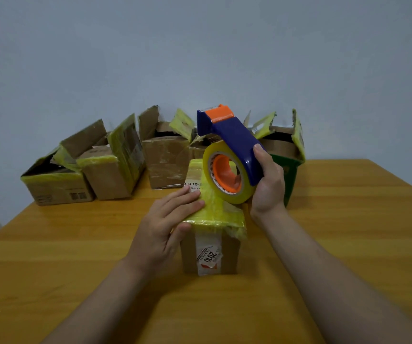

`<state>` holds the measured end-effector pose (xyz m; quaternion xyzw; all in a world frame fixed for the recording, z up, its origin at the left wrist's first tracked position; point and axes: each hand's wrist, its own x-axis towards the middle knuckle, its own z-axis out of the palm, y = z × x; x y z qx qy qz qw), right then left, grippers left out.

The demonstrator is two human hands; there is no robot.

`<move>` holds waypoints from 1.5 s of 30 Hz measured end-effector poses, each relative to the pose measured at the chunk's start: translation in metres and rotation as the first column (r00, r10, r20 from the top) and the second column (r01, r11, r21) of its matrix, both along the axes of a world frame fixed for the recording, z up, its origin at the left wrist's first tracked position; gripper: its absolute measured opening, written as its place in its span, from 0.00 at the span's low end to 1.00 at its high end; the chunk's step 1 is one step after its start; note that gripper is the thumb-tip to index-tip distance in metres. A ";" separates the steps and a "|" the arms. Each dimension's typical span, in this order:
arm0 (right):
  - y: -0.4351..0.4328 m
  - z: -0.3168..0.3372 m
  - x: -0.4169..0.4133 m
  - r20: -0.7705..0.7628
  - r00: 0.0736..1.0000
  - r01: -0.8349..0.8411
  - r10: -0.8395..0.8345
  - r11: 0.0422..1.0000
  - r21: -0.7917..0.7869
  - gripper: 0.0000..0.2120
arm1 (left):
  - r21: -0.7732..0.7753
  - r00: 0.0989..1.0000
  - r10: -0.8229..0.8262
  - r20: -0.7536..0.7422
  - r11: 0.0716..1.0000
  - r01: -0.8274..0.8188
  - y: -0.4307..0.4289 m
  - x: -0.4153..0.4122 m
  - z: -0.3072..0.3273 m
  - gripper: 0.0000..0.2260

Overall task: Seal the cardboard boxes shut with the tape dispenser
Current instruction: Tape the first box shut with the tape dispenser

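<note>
Blue tape dispenser (pixel 234 145) in right hand (pixel 268 184)

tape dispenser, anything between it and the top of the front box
Nothing visible. The right hand holds the tape dispenser over the front box; the left hand presses the top's left side, beside the roll.

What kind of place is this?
Probably a home or office packing corner: a wooden table against a bare wall, opened cardboard boxes lined up, and a tape dispenser in the right hand.
</note>
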<state>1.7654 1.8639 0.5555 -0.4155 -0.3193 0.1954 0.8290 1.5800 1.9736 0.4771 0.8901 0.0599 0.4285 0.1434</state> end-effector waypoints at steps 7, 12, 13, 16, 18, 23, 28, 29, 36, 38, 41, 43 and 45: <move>-0.001 -0.002 -0.001 0.000 1.000 0.001 -0.001 1.000 0.001 0.15 | -0.012 0.999 -0.044 0.012 0.999 0.045 -0.026 0.009 0.024 0.14; -0.002 -0.003 -0.001 0.022 1.000 -0.009 0.009 1.000 -0.016 0.16 | -0.159 0.997 -0.072 0.030 0.984 0.076 -0.033 0.013 0.034 0.11; -0.002 -0.002 -0.003 0.021 1.000 -0.006 0.006 1.000 -0.019 0.16 | -0.144 0.998 -0.065 0.008 0.987 0.066 -0.033 0.012 0.038 0.11; -0.001 -0.001 -0.005 0.017 1.000 -0.002 0.003 1.000 -0.015 0.16 | -0.035 0.995 -0.036 -0.090 0.999 0.033 -0.036 0.014 0.051 0.14; -0.001 -0.003 -0.004 0.025 1.000 0.001 -0.001 1.000 -0.014 0.17 | 0.009 0.995 -0.040 -0.096 0.999 0.041 -0.043 0.023 0.050 0.13; -0.003 -0.004 -0.001 0.046 0.999 -0.001 0.002 1.000 -0.021 0.16 | 0.011 0.999 -0.046 0.008 0.999 0.046 -0.050 0.034 0.037 0.06; -0.003 -0.006 -0.005 0.074 0.997 0.015 -0.010 0.998 -0.066 0.18 | 0.029 1.000 0.015 0.008 0.999 -0.015 -0.055 0.036 0.037 0.13; -0.004 -0.005 -0.005 0.081 0.997 0.019 -0.012 0.997 -0.080 0.19 | 0.038 0.999 0.039 0.021 0.998 -0.040 -0.058 0.039 0.037 0.13; -0.013 0.003 -0.009 0.134 0.991 0.022 0.003 0.983 -0.182 0.27 | 0.119 0.952 0.307 0.021 0.944 -0.307 -0.085 0.044 0.028 0.14; -0.016 0.005 -0.011 0.144 0.990 0.028 -0.002 0.983 -0.180 0.26 | 0.075 0.941 0.335 0.053 0.938 -0.339 -0.090 0.047 0.027 0.14; -0.025 0.009 -0.006 0.225 0.974 0.071 -0.035 0.985 -0.155 0.19 | -0.009 0.960 0.267 0.079 0.964 -0.267 -0.075 0.033 0.032 0.12; -0.031 0.015 -0.002 0.297 0.952 0.114 -0.074 0.986 -0.123 0.14 | -0.076 0.970 0.227 0.087 0.972 -0.221 -0.057 0.015 0.033 0.10; -0.034 0.022 0.001 0.337 0.934 0.160 -0.117 0.982 -0.100 0.13 | -0.147 0.931 0.358 0.076 0.927 -0.345 -0.041 0.001 0.031 0.15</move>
